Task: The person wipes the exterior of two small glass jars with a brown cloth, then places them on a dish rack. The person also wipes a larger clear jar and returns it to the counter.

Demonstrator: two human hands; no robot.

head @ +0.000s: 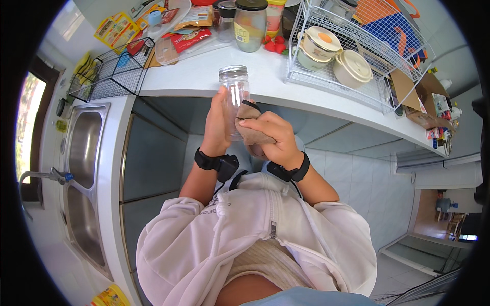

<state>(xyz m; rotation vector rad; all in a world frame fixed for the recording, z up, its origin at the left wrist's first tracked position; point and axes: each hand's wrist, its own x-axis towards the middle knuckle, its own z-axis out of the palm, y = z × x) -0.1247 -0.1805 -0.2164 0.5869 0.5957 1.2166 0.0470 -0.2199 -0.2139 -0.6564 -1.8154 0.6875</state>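
Observation:
A clear jar with a silver screw lid stands nearly upright in front of my body, close to the counter's front edge. My left hand is wrapped around its left side, thumb pointing up along the wall. With my right hand I grip a folded brown cloth that has a dark edge. The cloth lies against the jar's lower right side and covers part of it. No contents can be made out inside the jar.
The white counter carries a large glass jar, red strawberry-shaped items and a white wire rack with lidded pots. A black wire basket sits at the left, beyond a double steel sink with a faucet.

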